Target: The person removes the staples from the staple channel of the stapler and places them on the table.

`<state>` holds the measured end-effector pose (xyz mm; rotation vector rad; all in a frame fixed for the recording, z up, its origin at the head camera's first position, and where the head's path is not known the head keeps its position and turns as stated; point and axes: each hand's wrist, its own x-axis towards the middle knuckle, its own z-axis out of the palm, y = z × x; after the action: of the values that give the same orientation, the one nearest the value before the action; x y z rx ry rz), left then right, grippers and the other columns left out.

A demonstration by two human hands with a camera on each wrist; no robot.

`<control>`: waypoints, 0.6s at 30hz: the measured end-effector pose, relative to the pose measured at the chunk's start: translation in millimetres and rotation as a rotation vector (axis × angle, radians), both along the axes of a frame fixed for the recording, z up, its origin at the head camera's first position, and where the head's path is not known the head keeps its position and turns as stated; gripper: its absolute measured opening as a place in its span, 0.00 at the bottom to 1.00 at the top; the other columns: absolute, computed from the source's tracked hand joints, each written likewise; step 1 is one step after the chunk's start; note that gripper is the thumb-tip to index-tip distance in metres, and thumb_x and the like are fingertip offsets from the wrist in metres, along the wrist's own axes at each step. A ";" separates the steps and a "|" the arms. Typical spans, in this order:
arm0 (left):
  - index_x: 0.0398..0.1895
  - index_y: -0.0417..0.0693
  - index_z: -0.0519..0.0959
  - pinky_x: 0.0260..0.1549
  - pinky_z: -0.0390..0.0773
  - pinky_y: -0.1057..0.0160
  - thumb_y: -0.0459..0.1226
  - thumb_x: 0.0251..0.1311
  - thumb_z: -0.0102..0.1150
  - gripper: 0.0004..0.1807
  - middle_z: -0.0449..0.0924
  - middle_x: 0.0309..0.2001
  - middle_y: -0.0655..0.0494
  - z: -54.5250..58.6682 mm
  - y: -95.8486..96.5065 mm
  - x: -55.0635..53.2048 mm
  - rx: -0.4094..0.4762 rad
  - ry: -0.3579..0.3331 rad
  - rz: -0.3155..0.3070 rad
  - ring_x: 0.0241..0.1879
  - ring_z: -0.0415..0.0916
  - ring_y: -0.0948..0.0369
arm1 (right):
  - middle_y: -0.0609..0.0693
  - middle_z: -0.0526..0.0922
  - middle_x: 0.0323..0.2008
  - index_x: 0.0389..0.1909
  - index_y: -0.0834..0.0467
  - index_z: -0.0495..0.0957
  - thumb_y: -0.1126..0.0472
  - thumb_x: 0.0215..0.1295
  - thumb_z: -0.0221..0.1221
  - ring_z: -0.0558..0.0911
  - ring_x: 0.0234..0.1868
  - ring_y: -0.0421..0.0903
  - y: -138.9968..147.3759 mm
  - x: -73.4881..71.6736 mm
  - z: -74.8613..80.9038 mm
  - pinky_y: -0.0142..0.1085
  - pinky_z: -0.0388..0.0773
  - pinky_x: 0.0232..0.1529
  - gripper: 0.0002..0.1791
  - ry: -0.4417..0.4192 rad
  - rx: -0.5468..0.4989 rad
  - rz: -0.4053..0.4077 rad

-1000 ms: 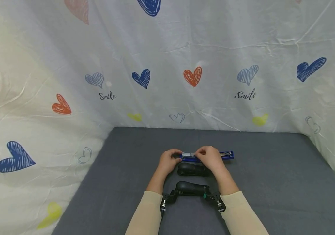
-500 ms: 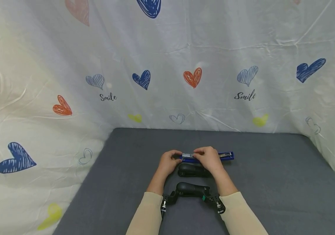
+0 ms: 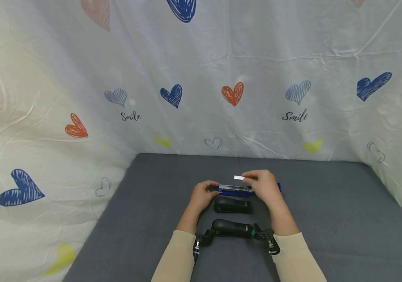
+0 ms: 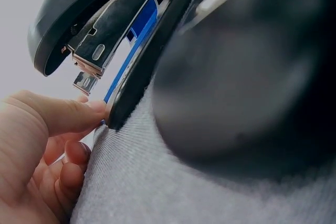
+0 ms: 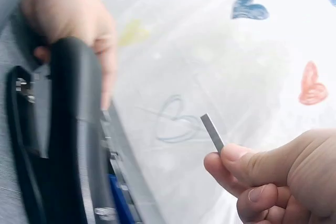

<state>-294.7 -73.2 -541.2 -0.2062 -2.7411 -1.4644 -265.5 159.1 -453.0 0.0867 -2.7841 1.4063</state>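
Fingers point(image 5: 252, 163) of the right hand point(image 3: 267, 186) drawn in narrow, thumb against forefinger, pinching one end of a short strip point(image 5: 212, 132) — silvery grey, looks like staples, free end pointing away from the fingertips. Strip raised, beyond the blue stapler point(image 3: 234, 193) as the head view has it. Blue stapler lies crosswise on the grey table point(image 3: 334, 219), metal channel bared along it; the right hand hides part of its length, its blue right end showing past that hand. Left hand point(image 3: 202, 194) at the stapler's left end, thumb and fingers pinching it. Just on the near side, roughly parallel, a black stapler point(image 3: 232, 205); nearer still, a second black one point(image 3: 230, 228), apart from the first. Left wrist view: black stapler gaping, chrome inside, blue edge behind; large dark shape close to the lens, too blurred to name. Dark wrist mounts point(image 3: 270, 239) near the cuffs of both pale sleeves point(image 3: 297, 256). Behind the table, a white curtain point(image 3: 201, 58) — scribbled hearts, "Smile" printed twice.
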 end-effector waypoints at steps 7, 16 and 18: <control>0.49 0.50 0.88 0.17 0.64 0.64 0.30 0.59 0.72 0.15 0.73 0.21 0.58 -0.1 0.2 0.0 -0.002 0.005 -0.005 0.17 0.63 0.63 | 0.58 0.87 0.49 0.55 0.61 0.86 0.60 0.74 0.62 0.83 0.46 0.54 17.3 5.6 14.1 0.45 0.76 0.38 0.14 0.032 0.023 -0.008; 0.49 0.49 0.88 0.18 0.65 0.64 0.30 0.60 0.72 0.14 0.74 0.21 0.58 1.0 0.1 1.0 0.000 0.012 -0.006 0.17 0.64 0.63 | 0.59 0.86 0.50 0.57 0.59 0.85 0.58 0.76 0.60 0.76 0.33 0.53 47.6 13.0 25.8 0.43 0.69 0.30 0.15 0.036 0.027 -0.075; 0.49 0.49 0.88 0.18 0.65 0.64 0.30 0.59 0.72 0.14 0.74 0.22 0.58 1.0 0.0 0.7 0.003 0.015 -0.006 0.17 0.64 0.63 | 0.60 0.85 0.51 0.58 0.59 0.84 0.58 0.76 0.60 0.72 0.29 0.52 55.4 14.0 26.5 0.42 0.67 0.27 0.16 0.032 0.023 -0.096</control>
<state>-294.1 -73.3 -540.1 -0.2240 -2.7291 -1.4614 -251.5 214.5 -426.5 -0.0234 -2.7388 1.3390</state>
